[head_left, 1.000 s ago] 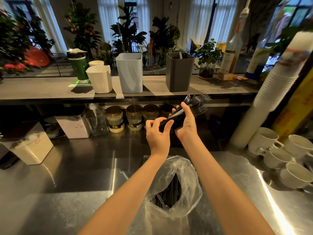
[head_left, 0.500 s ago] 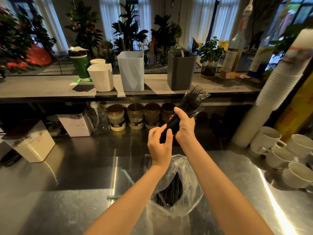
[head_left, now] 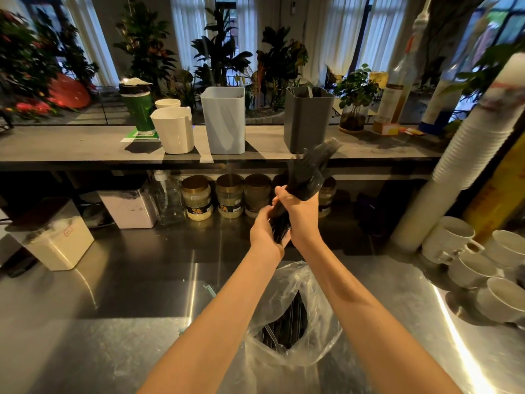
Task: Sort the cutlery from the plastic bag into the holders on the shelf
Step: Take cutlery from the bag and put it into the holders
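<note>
Black forks point(head_left: 309, 172) bundled at centre; left hand point(head_left: 265, 231) and right hand point(head_left: 299, 213) clamp fingers round them, not yet in grey holder point(head_left: 308, 123); more cutlery point(head_left: 285, 327) left in bag point(head_left: 322, 332).

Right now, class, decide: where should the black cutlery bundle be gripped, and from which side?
Grip the handle ends, from below and the sides. There the black cutlery bundle is narrow and packed tight; its upper ends fan out. The right hand wraps the middle, the left hand the lower ends.
</note>
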### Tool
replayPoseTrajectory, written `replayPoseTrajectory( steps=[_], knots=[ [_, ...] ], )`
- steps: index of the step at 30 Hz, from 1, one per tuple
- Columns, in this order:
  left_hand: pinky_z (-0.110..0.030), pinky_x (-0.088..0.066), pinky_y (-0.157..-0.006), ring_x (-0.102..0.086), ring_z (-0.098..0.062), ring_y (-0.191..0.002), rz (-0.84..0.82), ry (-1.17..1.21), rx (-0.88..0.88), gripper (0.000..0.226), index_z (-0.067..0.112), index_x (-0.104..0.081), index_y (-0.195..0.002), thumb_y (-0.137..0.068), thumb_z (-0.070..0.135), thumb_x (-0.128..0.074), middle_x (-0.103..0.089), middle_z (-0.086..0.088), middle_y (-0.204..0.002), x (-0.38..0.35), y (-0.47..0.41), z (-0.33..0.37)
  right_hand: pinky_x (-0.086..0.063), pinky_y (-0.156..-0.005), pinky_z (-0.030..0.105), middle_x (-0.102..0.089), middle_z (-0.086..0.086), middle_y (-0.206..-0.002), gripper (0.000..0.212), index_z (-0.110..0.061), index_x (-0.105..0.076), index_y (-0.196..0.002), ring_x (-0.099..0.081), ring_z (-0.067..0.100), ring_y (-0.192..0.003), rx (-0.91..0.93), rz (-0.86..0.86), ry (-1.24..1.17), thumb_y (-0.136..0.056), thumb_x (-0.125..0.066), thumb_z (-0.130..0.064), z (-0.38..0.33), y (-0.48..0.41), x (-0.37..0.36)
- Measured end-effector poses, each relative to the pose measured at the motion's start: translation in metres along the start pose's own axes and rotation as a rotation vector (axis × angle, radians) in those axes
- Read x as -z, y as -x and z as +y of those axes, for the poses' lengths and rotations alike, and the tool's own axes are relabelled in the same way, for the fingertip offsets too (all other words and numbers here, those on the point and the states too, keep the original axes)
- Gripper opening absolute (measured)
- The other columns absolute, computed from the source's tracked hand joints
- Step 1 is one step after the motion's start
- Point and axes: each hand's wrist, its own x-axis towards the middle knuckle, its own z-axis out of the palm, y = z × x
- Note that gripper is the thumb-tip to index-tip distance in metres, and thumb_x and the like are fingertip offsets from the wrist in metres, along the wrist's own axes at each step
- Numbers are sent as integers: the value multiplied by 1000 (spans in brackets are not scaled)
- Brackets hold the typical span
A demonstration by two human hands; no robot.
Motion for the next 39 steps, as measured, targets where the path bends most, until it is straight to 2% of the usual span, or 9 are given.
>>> replayPoseTrajectory(
  steps=[6, 11, 16, 19, 22, 27, 32, 35, 39],
  knots=[
    [-32, -48, -82, -60, -21, -81, 87, -136, -62, 18, 9, -60, -82, -96, 18, -51, -62, -9, -81, 3, -5, 4, -55, -71, 30, -59, 11, -85, 48, 2, -44, -124, -62, 17, -72, -61, -32, -21, -82, -65, -1, 7, -12, 0],
    [-40, -45, -96, -61, -25, -98, -85, -280, -52, 29, 10, -55, -114, -100, 31, -43, -64, -12, -103, -2, -2, 22, -51, -59, 16, -56, 9, -80, 34, 5, -51, -114, -58, 13, -70, 12, 35, 75, -81, -61, 2, -15, -32, -13],
    [-34, -34, -107, -46, -23, -127, -270, -577, -539, 66, 17, -49, -128, -80, 61, -56, -53, -6, -131, -18, -5, 78, -46, -66, 5, -56, -9, -89, 39, -5, -52, -116, -57, -1, -80, 286, -51, 335, -80, -68, -5, -40, -45, -38],
    [-32, -29, -109, -40, -19, -131, -352, -763, -683, 91, 19, -10, -148, -81, 39, -69, -43, -5, -141, -47, 4, 107, -50, -83, 16, -59, -17, -101, 49, -8, -48, -127, -56, -7, -91, 363, -146, 453, -85, -69, -21, -32, -47, -52],
    [-28, -31, -102, -41, -16, -126, -185, -780, -801, 109, 20, 4, -146, -74, 27, -79, -42, -4, -138, -66, 0, 121, -51, -84, 27, -65, 0, -112, 63, -8, -30, -142, -61, 11, -101, 408, -218, 550, -90, -62, -22, -30, -52, -65],
    [-28, -45, -88, -55, -14, -102, -81, -601, -815, 84, 17, -22, -141, -76, 2, -74, -53, 3, -108, -69, -26, 141, -54, -84, 39, -62, 8, -119, 56, -6, -34, -132, -62, 26, -107, 393, -287, 775, -90, -61, -31, -24, -76, -84],
    [-40, -51, -90, -60, -24, -102, -42, -583, -868, 60, 16, -44, -123, -73, 4, -75, -61, -5, -104, -86, -49, 179, -49, -85, 29, -57, 5, -124, 73, -9, -25, -133, -57, 22, -113, 343, -483, 694, -81, -73, -27, -42, -108, -103],
    [-46, -49, -95, -61, -25, -99, -151, -589, -944, 50, 25, -47, -108, -74, 2, -74, -63, -3, -98, -118, -50, 218, -43, -76, 13, -51, -3, -112, 69, -7, -26, -129, -55, 14, -107, 410, -510, 568, -79, -74, -13, -72, -139, -123],
    [-45, -51, -91, -63, -25, -95, -310, -637, -1032, 50, 24, -44, -109, -77, -4, -70, -62, -2, -92, -168, -50, 277, -46, -87, 21, -49, 4, -118, 68, 1, -22, -128, -53, 13, -109, 618, -487, 464, -82, -71, -10, -104, -197, -161]
  ],
)
